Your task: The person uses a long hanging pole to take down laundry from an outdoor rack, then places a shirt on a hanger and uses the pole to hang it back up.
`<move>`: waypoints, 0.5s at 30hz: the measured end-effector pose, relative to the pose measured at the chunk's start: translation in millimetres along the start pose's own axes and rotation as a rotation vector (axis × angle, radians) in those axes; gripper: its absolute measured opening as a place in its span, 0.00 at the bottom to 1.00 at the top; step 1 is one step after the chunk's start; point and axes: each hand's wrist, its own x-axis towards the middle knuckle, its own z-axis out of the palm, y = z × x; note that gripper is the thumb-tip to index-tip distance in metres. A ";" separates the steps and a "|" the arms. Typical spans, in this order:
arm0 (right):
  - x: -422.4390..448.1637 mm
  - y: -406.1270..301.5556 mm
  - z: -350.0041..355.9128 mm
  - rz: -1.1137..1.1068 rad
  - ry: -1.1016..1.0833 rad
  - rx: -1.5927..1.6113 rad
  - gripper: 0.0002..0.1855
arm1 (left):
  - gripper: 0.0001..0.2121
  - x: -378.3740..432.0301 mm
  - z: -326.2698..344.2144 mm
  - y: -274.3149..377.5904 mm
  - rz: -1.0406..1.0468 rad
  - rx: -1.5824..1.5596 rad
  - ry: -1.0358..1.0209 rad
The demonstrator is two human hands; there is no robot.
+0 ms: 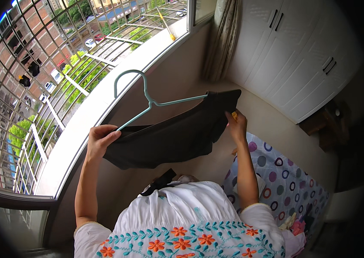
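Note:
A black garment (169, 138) hangs spread out from a light teal clothes hanger (151, 101), whose hook points up towards the window. My left hand (104, 138) pinches the hanger's left arm together with the garment's edge. At the garment's right end, my right hand (236, 122) grips its side just below the hanger's covered right tip; something small and yellow shows at its fingers. The garment hides that tip of the hanger.
A window sill (88, 129) with a metal security grille (72, 74) runs along the left. A curtain (222, 42) and a white wardrobe (278, 54) stand at the upper right. Lower right, a dotted cloth (281, 180) carries pink and white clothes (294, 233).

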 end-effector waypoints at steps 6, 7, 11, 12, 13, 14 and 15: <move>27.9 -29.6 -45.3 -0.146 -0.213 0.176 0.06 | 0.10 -10.5 -27.3 -24.9 -0.068 0.398 -0.109; 30.6 -39.4 -52.8 -0.134 -0.252 0.065 0.06 | 0.09 -13.3 -24.0 -27.0 0.000 0.451 -0.174; 46.5 -21.5 -66.5 0.006 -0.525 -0.022 0.07 | 0.09 -13.0 -17.7 -40.2 0.021 0.224 -0.118; 46.9 -23.7 -65.3 0.022 -0.561 -0.047 0.08 | 0.10 -13.9 -16.4 -42.2 0.010 0.137 -0.081; 45.5 -27.3 -64.0 0.038 -0.595 -0.072 0.10 | 0.09 -13.8 -14.0 -40.4 0.009 0.143 -0.084; 43.2 -32.1 -63.0 0.053 -0.629 -0.097 0.11 | 0.09 -12.1 -10.9 -36.1 0.009 0.148 -0.087; 40.0 -43.8 -60.5 -0.061 -0.573 -0.131 0.12 | 0.09 -12.8 -10.4 -34.5 0.004 0.153 -0.078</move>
